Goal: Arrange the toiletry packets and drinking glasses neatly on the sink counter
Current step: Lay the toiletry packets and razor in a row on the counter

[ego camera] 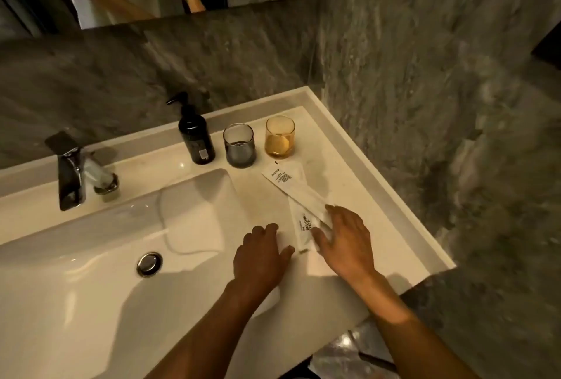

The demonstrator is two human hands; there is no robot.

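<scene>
Two white toiletry packets lie on the counter to the right of the basin. The upper packet [291,184] runs diagonally toward the glasses. The lower packet [302,227], printed "BRUSHING TEETH", lies partly under it. My right hand [346,242] rests with spread fingers on the near ends of both packets. My left hand [261,254] lies flat on the counter just left of the lower packet, fingers loosely curled, holding nothing. A grey glass [239,145] and an amber glass [280,136] stand upright side by side at the back of the counter.
A black pump bottle [194,135] stands left of the grey glass. A chrome faucet [71,172] sits at the back left, with the white basin [106,287] and its drain [149,263] below. Stone walls close the back and right; the counter's edge [425,245] runs along the right.
</scene>
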